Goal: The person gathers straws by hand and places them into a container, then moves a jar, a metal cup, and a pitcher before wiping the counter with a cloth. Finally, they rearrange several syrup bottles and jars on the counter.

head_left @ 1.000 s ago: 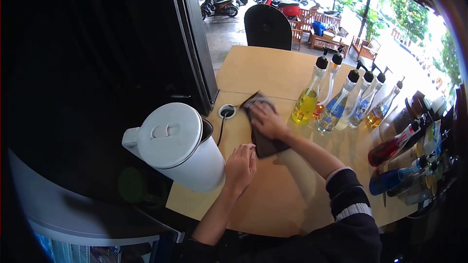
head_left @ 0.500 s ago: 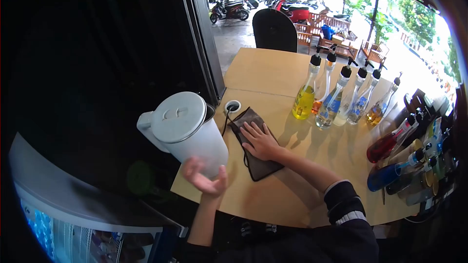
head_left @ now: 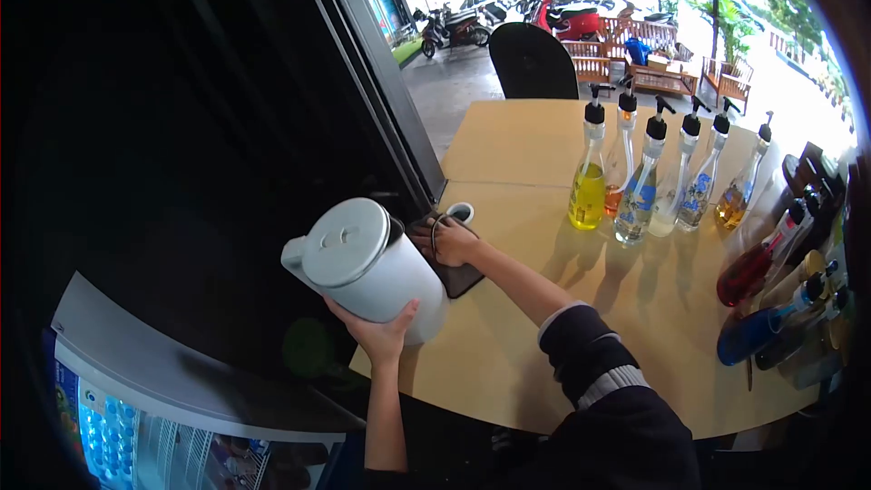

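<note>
A tall white pitcher [head_left: 386,277] with a lid and a side handle stands at the left edge of the wooden table [head_left: 508,363]. Around its lower front, my left hand [head_left: 379,331] rests with the thumb apart from the fingers, touching its side. Behind and right of the pitcher, my right hand [head_left: 446,242] lies spread on a dark cloth [head_left: 464,279], pressing it to the tabletop. A dark cord loops over that hand. The pitcher hides part of the cloth.
Several pump bottles, among them a yellow one [head_left: 588,195], stand right of centre. More bottles, a red one [head_left: 748,274] and a blue one [head_left: 753,336] included, are at the right edge. A round cable hole [head_left: 461,212] and a black chair [head_left: 533,62] lie beyond.
My right hand has slid left with the cloth, up beside the pitcher. My left hand, raised in front of the pitcher before, now touches its side. The view has shifted.
</note>
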A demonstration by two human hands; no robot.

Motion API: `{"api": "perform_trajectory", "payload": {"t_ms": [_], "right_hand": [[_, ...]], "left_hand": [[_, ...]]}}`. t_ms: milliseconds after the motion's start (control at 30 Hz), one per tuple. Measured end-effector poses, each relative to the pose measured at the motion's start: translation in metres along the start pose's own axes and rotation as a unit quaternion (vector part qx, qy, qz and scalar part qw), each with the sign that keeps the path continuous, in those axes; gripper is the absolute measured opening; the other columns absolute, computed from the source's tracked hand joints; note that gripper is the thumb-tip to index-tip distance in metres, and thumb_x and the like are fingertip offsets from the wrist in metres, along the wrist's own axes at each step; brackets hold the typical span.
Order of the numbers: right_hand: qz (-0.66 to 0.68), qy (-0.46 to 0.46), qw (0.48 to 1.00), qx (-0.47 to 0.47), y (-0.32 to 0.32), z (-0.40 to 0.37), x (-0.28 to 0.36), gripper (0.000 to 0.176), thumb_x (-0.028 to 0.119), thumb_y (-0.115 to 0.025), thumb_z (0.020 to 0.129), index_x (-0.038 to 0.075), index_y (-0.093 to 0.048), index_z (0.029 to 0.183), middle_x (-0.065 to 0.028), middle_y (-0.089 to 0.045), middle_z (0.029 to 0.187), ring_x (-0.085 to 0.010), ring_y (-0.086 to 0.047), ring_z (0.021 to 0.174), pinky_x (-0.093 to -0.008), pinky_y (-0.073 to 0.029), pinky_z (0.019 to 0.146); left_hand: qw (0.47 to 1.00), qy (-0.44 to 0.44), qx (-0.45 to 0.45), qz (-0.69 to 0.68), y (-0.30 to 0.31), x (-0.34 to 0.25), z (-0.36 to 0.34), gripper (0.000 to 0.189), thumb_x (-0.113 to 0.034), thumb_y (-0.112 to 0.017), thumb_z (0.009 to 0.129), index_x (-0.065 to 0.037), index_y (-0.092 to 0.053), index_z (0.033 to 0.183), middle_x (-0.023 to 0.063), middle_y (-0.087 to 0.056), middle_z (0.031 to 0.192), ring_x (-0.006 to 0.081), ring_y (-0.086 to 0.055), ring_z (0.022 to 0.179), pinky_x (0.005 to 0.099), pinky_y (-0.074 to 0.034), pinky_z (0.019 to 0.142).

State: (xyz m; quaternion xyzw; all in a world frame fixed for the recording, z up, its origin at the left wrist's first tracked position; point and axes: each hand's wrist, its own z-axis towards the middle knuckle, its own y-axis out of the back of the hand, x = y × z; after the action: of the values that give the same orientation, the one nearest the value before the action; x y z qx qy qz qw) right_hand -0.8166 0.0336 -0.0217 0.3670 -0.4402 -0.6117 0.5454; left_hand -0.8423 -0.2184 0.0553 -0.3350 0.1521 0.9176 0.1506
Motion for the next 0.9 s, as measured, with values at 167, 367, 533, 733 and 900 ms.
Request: {"api": "perform_trajectory", "payload": {"t_ms": [167,367,533,733,900], "right_hand": [[0.018,0.008,0.997,0.073,0.026,-0.037,0.019,0.049,0.035,-0.033,0.094,0.021,-0.033,0.14,-0.0027,-0.026,0.149,-0.0279,-0.025,0.136,-0.0525,-0.019,0.107],[0.065,0.025,0.996,0.064,0.073,-0.131,0.043,0.05,0.038,-0.034,0.094,0.019,-0.033,0.141,-0.0064,-0.025,0.149,-0.0291,-0.023,0.137,-0.0508,-0.016,0.109],[0.061,-0.033,0.998,0.005,0.079,-0.163,-0.012,0.051,0.041,-0.034,0.095,0.017,-0.033,0.14,-0.0096,-0.028,0.147,-0.0318,-0.025,0.135,-0.0514,-0.017,0.109],[0.017,-0.085,0.994,0.06,0.074,-0.142,0.005,0.053,0.042,-0.039,0.092,0.018,-0.036,0.139,-0.0083,-0.029,0.147,-0.0294,-0.027,0.134,-0.0527,-0.017,0.109],[-0.028,-0.233,0.972,-0.02,0.053,-0.111,-0.07,0.048,0.039,-0.036,0.093,0.019,-0.04,0.136,-0.0043,-0.032,0.146,-0.0263,-0.026,0.135,-0.0528,-0.018,0.106]], "left_hand": [[1.0,0.017,0.001,0.009,0.001,-0.009,0.0,0.128,-0.032,-0.087,0.053,0.0,0.001,0.141,0.0244,-0.029,0.135,0.0344,-0.036,0.125,0.044,-0.032,0.102],[1.0,0.004,-0.002,0.003,0.005,-0.008,-0.001,0.129,-0.034,-0.086,0.053,-0.002,0.002,0.142,0.0246,-0.028,0.136,0.0351,-0.036,0.125,0.0451,-0.031,0.103],[1.0,0.01,0.006,-0.018,0.004,0.006,-0.006,0.125,-0.038,-0.085,0.056,-0.004,-0.001,0.142,0.0209,-0.022,0.138,0.0326,-0.03,0.128,0.045,-0.028,0.104],[0.999,0.017,0.001,-0.035,0.001,0.018,-0.004,0.131,-0.041,-0.086,0.052,-0.002,0.0,0.142,0.0237,-0.023,0.138,0.0343,-0.031,0.127,0.0459,-0.028,0.104],[0.997,0.049,0.02,-0.054,0.005,0.021,-0.012,0.132,-0.04,-0.088,0.05,-0.001,-0.001,0.141,0.024,-0.024,0.137,0.0344,-0.033,0.126,0.046,-0.029,0.103]]}}
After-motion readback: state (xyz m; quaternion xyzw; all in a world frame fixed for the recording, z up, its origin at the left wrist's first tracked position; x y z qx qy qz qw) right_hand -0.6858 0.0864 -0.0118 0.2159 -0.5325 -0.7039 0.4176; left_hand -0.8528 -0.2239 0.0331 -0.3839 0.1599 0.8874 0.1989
